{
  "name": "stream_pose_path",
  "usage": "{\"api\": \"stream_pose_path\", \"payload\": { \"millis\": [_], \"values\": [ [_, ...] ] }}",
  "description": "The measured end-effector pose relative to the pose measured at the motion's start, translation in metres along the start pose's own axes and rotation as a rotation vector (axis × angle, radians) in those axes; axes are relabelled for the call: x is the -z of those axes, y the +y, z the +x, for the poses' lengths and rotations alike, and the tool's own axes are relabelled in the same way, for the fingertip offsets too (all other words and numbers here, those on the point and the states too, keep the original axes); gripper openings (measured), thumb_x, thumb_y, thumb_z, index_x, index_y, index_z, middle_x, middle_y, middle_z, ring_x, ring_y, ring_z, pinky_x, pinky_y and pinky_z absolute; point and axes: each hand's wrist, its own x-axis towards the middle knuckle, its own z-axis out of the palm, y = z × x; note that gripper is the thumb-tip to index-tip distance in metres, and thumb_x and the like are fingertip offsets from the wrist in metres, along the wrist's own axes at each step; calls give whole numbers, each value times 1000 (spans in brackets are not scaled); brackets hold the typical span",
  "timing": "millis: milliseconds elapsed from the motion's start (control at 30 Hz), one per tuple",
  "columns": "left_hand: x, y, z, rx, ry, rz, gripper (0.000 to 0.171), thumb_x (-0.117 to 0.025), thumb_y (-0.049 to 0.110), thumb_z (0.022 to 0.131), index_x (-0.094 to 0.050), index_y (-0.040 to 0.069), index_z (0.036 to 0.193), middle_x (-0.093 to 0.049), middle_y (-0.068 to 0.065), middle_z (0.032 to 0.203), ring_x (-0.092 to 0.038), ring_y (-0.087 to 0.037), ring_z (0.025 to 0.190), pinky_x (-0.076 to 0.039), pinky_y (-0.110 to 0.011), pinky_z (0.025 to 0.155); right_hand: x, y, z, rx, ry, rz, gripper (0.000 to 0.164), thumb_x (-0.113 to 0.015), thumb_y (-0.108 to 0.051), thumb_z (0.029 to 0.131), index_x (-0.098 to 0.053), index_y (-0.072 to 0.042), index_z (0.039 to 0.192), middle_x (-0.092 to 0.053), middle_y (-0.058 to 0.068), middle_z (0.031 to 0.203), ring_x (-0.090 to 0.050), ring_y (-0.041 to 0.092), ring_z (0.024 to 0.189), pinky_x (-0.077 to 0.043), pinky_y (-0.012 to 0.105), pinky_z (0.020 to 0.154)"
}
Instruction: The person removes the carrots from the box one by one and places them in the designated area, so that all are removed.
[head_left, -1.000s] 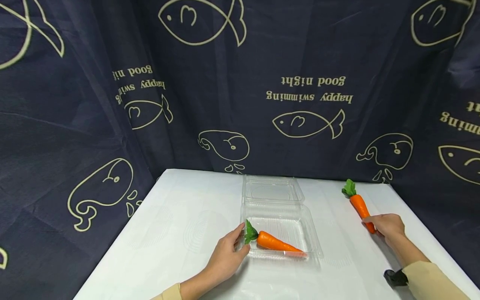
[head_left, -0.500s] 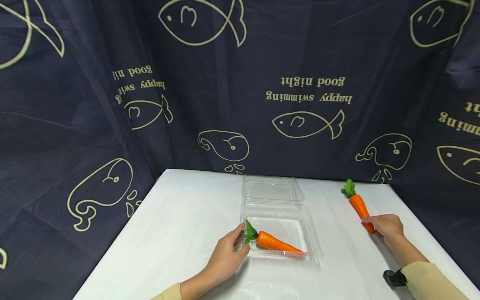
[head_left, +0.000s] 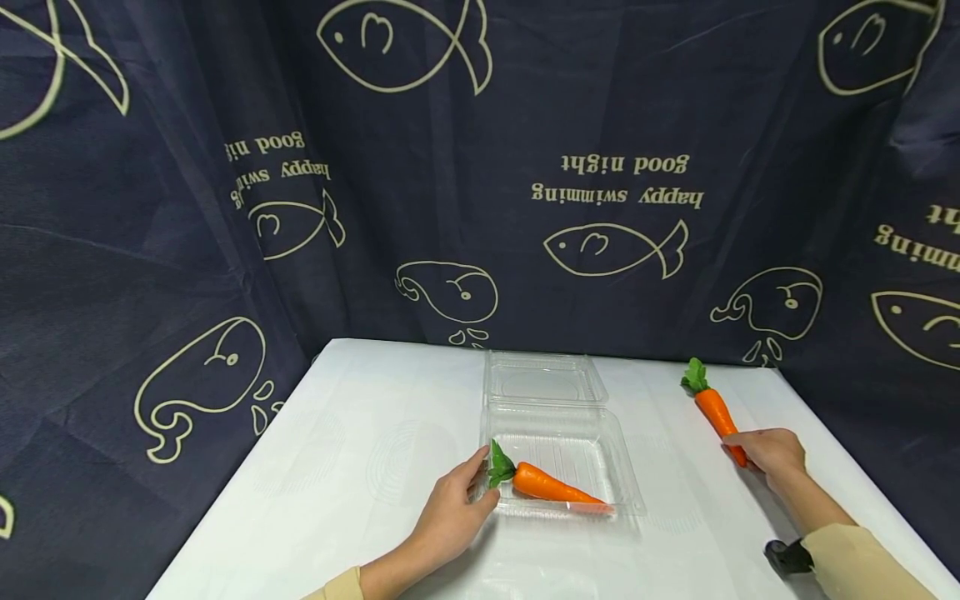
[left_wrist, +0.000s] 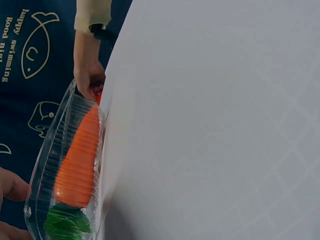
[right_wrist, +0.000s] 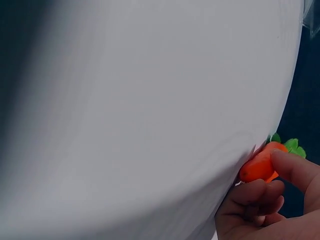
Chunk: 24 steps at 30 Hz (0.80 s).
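One carrot (head_left: pixel 551 483) lies in the open box (head_left: pixel 622 458), whose side the left hand (head_left: pixel 455 506) touches, fingers spread; the right hand (head_left: pixel 772 450) pinches a second carrot (head_left: pixel 716 412), seemingly yet to go in.

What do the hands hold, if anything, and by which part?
The right hand pinches one carrot near its tip. The left hand is at the left edge of the container; gripping is unclear.

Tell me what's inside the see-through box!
One orange carrot with green leaves lies inside the clear box. It's see-through, but the carrot covers the patch right under it, so I can't see that bit.
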Motion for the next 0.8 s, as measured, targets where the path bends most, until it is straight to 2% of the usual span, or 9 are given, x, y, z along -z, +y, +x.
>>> {"api": "stream_pose_path", "payload": {
  "millis": [433,800],
  "values": [
    [0,-1,0,-9,-5,-8,63,-60,20,99,-36,-4,152,-53,-25,144,-55,-35,132,-49,-41,106,-2,-3,-5,-5,7,-22,55,-76,-20,85,-57,18,121,-62,22,90,-55,28,76,-48,29,54],
    [0,-1,0,-11,0,-6,64,-60,19,98,-36,-4,152,-53,-24,144,-55,-34,132,-49,-41,107,1,-2,-7,21,22,-6,55,-77,-18,85,-57,18,121,-63,26,94,-58,26,72,-51,29,53]
  ]
}}
